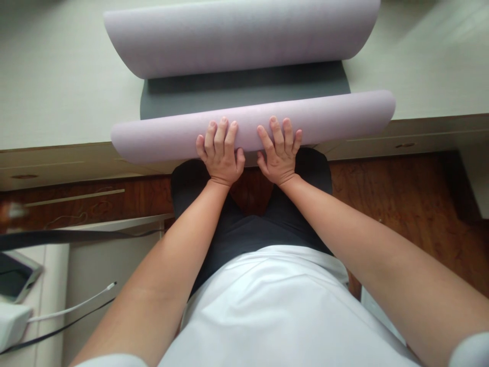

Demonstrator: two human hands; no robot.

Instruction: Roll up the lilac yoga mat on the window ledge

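Note:
A mat (244,94), pale lilac on its outer face and dark grey on the other, lies across the desk edge with both ends curled over. My left hand (222,153) rests palm down on the near lilac roll (160,137), fingers spread. Beside it, right of the middle, my right hand (280,150) lies on the same roll with its fingers apart. The far lilac roll (244,35) stands further back, with the grey face showing between the two curls. Neither hand wraps round the mat.
The pale desk (69,92) has drawers along its front. At lower left are a phone-like device (17,278), a white charger (13,323) with a white cable (76,308), and a black strap (84,236). Wooden floor (401,199) shows below.

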